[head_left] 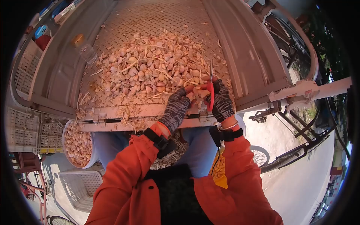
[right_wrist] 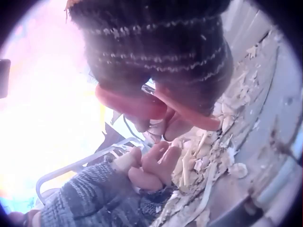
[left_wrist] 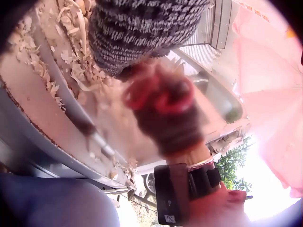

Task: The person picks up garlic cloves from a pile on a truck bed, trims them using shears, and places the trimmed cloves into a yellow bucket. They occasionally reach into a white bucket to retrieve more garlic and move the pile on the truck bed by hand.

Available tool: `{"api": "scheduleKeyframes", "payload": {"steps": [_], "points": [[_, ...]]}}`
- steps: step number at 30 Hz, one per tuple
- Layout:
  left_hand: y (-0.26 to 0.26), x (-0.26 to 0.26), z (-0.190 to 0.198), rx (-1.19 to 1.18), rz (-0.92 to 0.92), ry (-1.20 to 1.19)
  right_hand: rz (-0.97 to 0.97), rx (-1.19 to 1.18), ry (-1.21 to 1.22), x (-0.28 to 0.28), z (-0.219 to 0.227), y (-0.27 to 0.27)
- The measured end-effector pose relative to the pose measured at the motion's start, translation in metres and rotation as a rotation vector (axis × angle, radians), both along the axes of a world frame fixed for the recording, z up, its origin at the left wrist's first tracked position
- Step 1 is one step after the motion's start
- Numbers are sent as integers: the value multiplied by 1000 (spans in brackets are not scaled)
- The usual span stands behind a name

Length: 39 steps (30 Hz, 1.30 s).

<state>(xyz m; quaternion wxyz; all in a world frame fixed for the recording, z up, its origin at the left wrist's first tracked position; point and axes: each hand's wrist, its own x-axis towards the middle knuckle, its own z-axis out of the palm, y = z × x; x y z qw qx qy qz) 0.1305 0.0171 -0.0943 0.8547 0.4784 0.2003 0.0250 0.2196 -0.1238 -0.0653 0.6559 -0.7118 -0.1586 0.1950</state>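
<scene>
Garlic (head_left: pixel 146 71) lies on a metal bed (head_left: pixel 157 11) beyond the hands. The right hand (head_left: pixel 221 103) grips red-handled scissors (head_left: pixel 212 98); the left hand (head_left: pixel 175 110) curls nearby, its hold unclear.

Diamond-patterned metal truck bed (head_left: pixel 165 17), worn and dull — scissor handles (head_left: pixel 210 96) smooth red plastic — gloves (head_left: pixel 176 109) rough knitted cloth.

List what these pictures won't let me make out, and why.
What the left hand grips, if anything: head view, too small; left wrist view, glove in front.
Blades of the red-handled scissors: left wrist view, blurred.
Full contents of the yellow container: head view, partly behind the right sleeve.
Lettering on the pink cloth: left wrist view, cut off by the edge.
</scene>
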Motion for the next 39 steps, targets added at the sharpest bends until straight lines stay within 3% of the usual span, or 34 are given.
{"api": "scheduleKeyframes", "payload": {"steps": [3, 7, 9, 10, 12, 14, 16, 17, 19, 20, 22, 23, 26, 28, 30, 31, 33, 34, 36, 37, 38, 39], "points": [[-9, -7, 7, -56, -51, -89, 22, 279, -2, -26, 1, 0], [-7, -33, 13, -112, -20, -229, 13, 394, 18, -46, -8, 4], [5, -54, 7, -143, -30, -264, 48, 19, -346, -63, 0, 12], [18, -68, 5, -170, -47, -309, 78, 44, -338, -76, 5, 20], [36, -113, 19, 65, -52, -145, 158, -145, -579, -111, 24, 35], [45, -152, 6, 111, 72, -88, 222, -102, -540, -142, 10, 65], [70, -189, -38, -183, 212, -189, 205, 9, -418, -176, 2, 98], [77, -210, -35, -179, 229, -203, 223, 15, -430, -190, 8, 109], [91, -255, -23, -674, 339, -279, 443, 44, -355, -221, 24, 130], [100, -272, -22, -673, 347, -288, 453, 45, -359, -234, 23, 144], [115, -302, -23, -946, 730, -123, 649, 102, -563, -259, 16, 171], [123, -319, -27, -957, 733, -129, 658, 94, -566, -272, 17, 183], [163, -370, -48, -505, 745, -158, 732, 168, -741, -288, 18, 208], [226, -402, -65, -412, 717, -262, 571, 115, -530, -265, 17, 216], [280, -417, -62, 231, 941, 48, 369, 6, -539, -230, 7, 212], [306, -423, -70, 223, 942, 58, 323, -54, -545, -216, -1, 205], [347, -432, -86, 1255, 455, 672, 277, -122, -481, -187, -20, 191], [344, -429, -81, 1255, 456, 677, 270, -137, -410, -176, -29, 180], [315, -401, -50, 2095, 468, 801, 187, -44, -235, -166, -37, 160], [302, -372, -33, 1979, 532, 476, 158, -32, -230, -166, -38, 155], [269, -326, 9, 1510, 522, 159, 151, -40, -219, -168, -42, 150], [248, -289, 16, 1494, 500, -17, 171, -19, -223, -169, -45, 147]]}}
